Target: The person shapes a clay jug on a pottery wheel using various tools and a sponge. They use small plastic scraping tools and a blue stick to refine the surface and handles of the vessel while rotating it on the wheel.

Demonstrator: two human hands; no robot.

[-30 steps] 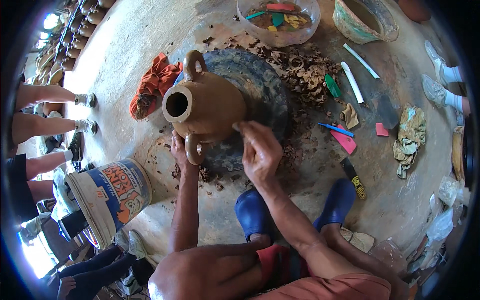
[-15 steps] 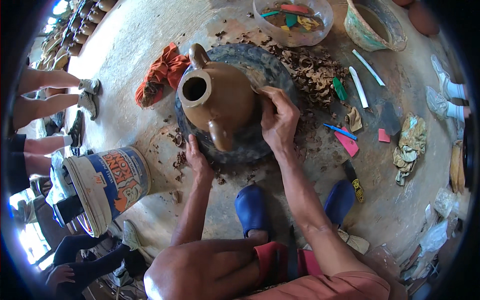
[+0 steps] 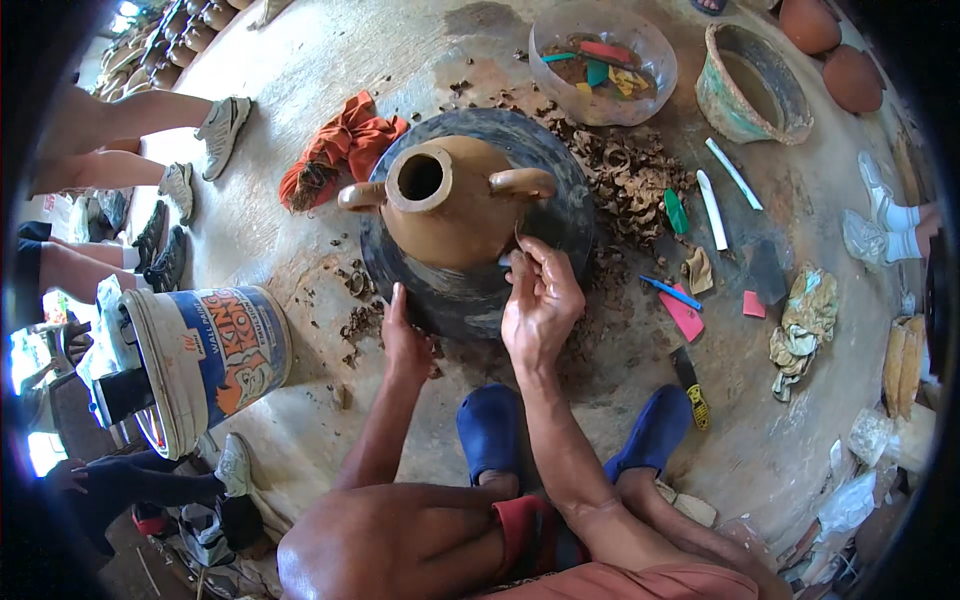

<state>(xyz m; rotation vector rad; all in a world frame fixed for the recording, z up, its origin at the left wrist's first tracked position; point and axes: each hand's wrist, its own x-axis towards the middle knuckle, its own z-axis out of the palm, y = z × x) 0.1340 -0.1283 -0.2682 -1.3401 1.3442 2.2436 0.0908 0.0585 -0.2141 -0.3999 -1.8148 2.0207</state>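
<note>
A brown clay pot [image 3: 455, 225] with a round open neck and two side handles stands upright on a dark round turntable [image 3: 560, 200]. My left hand [image 3: 404, 340] rests at the near left rim of the turntable, its fingers stretched and holding nothing. My right hand [image 3: 543, 308] is by the pot's lower right side, with thumb and fingers pinched together. Something small and thin seems to be in that pinch, but the fingers hide most of it and I cannot make it out.
Brown clay shavings [image 3: 625, 180] are heaped right of the turntable, with an orange-red cloth [image 3: 345, 140] at its left. Beyond lie a clear basin [image 3: 655, 100] and a green-white water bowl [image 3: 715, 95]. A paint bucket [image 3: 235, 345] and bystanders' legs [image 3: 150, 115] are at left; a knife [image 3: 690, 385] lies at right.
The pot has turned on the turntable, bringing its handles from far and near to left and right. My right hand has shifted nearer and leftward in the picture. The view has tilted slightly.
</note>
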